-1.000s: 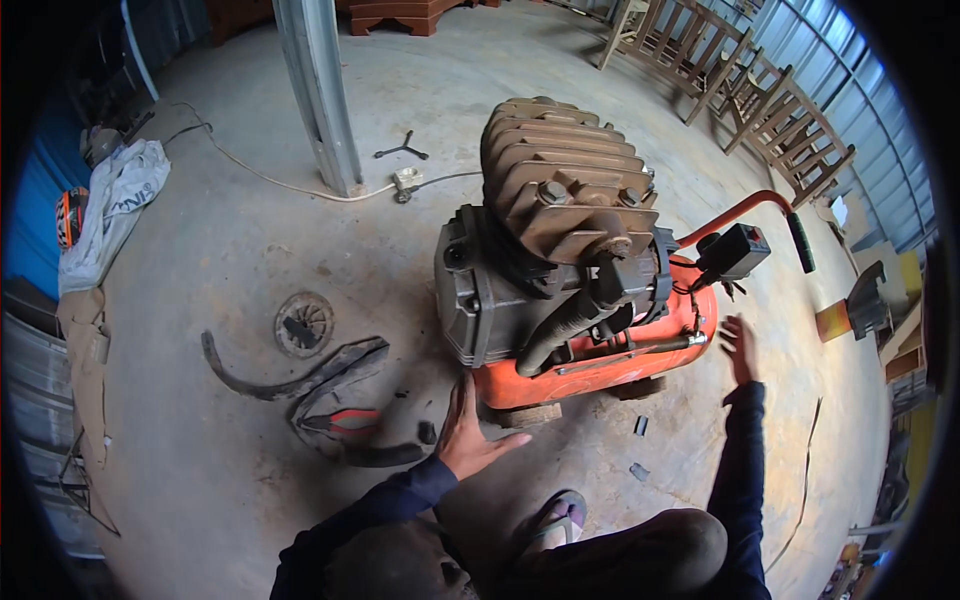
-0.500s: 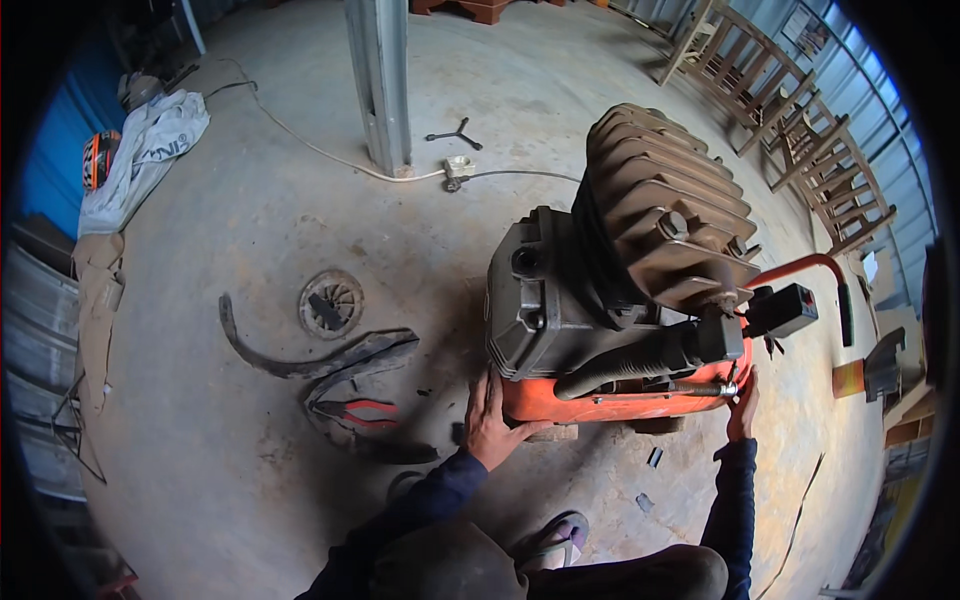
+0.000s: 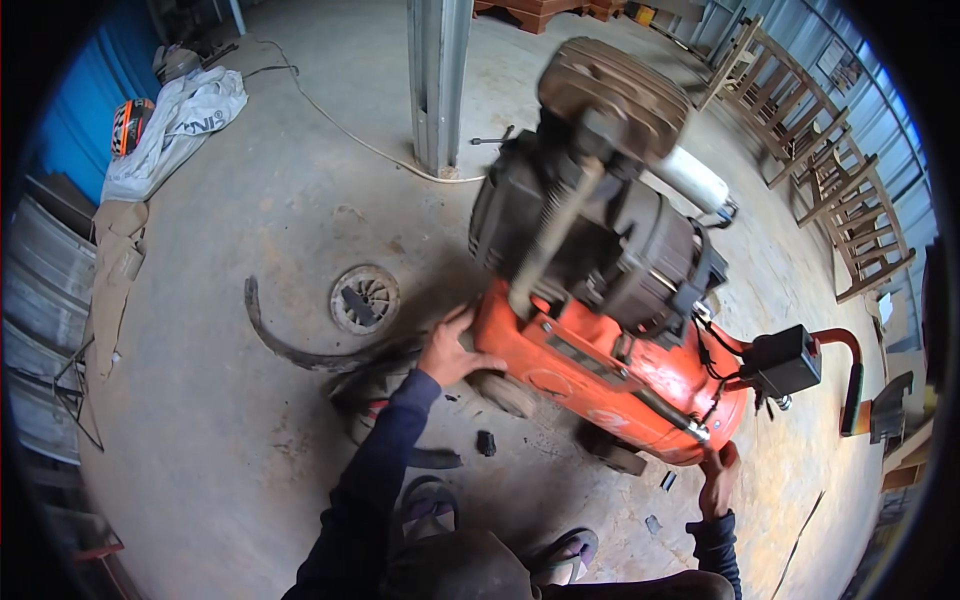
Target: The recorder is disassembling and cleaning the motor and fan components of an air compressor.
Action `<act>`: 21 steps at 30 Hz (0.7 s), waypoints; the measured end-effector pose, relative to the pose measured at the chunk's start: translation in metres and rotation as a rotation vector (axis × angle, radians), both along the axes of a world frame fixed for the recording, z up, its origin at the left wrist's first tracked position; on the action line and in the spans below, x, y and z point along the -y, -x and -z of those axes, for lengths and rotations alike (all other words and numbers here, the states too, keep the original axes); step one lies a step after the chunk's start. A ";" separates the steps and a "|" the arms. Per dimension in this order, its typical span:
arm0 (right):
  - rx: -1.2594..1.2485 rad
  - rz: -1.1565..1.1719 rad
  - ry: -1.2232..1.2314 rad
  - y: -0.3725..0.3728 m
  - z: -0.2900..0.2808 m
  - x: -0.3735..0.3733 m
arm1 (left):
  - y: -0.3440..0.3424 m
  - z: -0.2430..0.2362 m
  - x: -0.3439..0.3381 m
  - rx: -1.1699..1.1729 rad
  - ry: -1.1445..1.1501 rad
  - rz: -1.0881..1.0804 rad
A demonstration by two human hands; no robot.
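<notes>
An orange compressor (image 3: 590, 380) with a finned head (image 3: 610, 95), a dark motor (image 3: 660, 250), a hose (image 3: 555, 220) and a black switch box (image 3: 780, 360) stands at a slant on wheels. My left hand (image 3: 450, 345) grips the tank's left end, thumb spread along the side. My right hand (image 3: 718, 480) holds the tank's near right end from below, fingers partly hidden. Below and left of the tank lie a round finned disc (image 3: 370, 285), a curved black strip (image 3: 290, 345) and a small black piece (image 3: 486, 444). A white cylinder (image 3: 690, 185) shows behind the motor.
A steel post (image 3: 435, 90) rises behind the compressor, with a cord (image 3: 350, 130) along the floor. A white sack (image 3: 170, 130) and a helmet (image 3: 130, 125) lie at the left wall. Wooden slatted furniture (image 3: 770, 90) lines the right wall. My sandalled feet (image 3: 565, 555) are below.
The compressor has swung round, its right end coming nearer me and its left end moving farther away. Both hands, which were reaching a second ago, now hold it and have moved with it.
</notes>
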State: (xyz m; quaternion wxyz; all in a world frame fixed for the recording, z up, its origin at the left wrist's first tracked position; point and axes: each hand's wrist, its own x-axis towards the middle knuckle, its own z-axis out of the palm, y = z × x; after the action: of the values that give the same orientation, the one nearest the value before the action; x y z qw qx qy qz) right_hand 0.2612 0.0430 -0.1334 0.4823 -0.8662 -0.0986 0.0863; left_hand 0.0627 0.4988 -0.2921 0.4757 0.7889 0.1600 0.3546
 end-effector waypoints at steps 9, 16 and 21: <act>-0.102 -0.421 0.119 0.018 -0.037 0.005 | -0.003 0.008 -0.006 0.134 0.417 -0.145; -0.108 -0.885 0.304 -0.116 -0.035 0.011 | -0.020 0.006 -0.006 0.117 0.313 -0.220; -0.078 -0.898 0.122 -0.142 -0.040 -0.007 | -0.023 0.001 -0.001 0.118 0.420 -0.093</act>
State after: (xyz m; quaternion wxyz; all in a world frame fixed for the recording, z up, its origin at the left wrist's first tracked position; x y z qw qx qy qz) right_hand 0.4035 0.0500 -0.0939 0.3486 -0.7606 -0.4408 0.3251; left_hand 0.0853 0.4999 -0.2929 0.6212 0.6420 0.2384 0.3808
